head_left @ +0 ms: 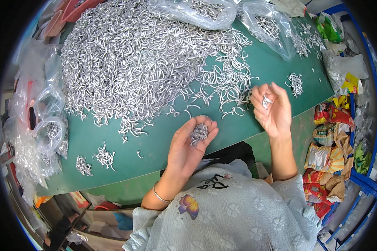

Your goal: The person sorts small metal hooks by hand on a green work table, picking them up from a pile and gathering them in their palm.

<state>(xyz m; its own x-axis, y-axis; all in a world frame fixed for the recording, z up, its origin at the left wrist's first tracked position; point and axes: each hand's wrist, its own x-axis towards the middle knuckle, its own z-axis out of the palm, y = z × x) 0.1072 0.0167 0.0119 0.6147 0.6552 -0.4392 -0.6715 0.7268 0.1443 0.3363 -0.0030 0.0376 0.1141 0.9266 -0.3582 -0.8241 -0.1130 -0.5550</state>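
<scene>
Covering most of green table (163, 142): huge heap of silver curved metal hooks (142, 58), shiny, tangled. Clear plastic bags (205, 12) at far edge hold more hooks. Left hand (190, 144) cupped palm-up, small hook bundle (199, 133) in palm. Right hand (272, 111) raised, fingers curled, pinching few hooks (266, 101).

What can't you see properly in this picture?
Head view only:
- Left hand: its cupped fingers hide part of the hooks in the palm; their count is unclear.
- Right hand: curled fingers cover most of the small metal piece in its grip.
- Big pile: hooks underneath are buried.
- Bags at left: crinkled plastic and rim bending blur what's inside.
- Table: near edge hides what's beneath.
</scene>
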